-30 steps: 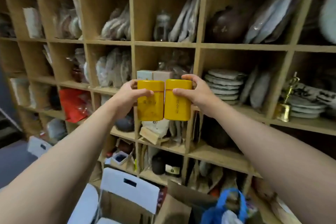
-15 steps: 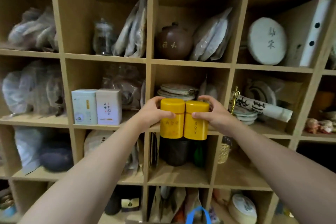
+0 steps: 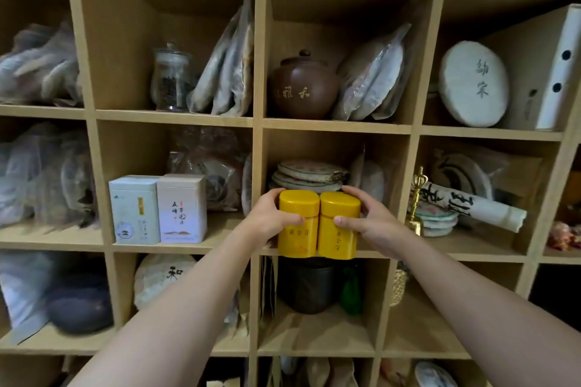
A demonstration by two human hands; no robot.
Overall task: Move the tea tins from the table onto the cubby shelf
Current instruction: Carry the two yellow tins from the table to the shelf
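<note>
Two yellow tea tins stand upright and pressed side by side at the front of a middle cubby of the wooden cubby shelf. My left hand grips the left yellow tin. My right hand grips the right yellow tin. The tins' bottoms are level with the front lip of the shelf board; I cannot tell whether they rest on it. A stack of round tea cakes lies just behind them in the same cubby.
Two pale square tea tins stand in the cubby to the left. A brown clay jar sits in the cubby above, a dark jar below. A brass ornament and a paper roll fill the cubby to the right.
The view has swung right and closer to the shelf. Both hands have carried the two yellow tins from mid-air to the mouth of the middle cubby.
</note>
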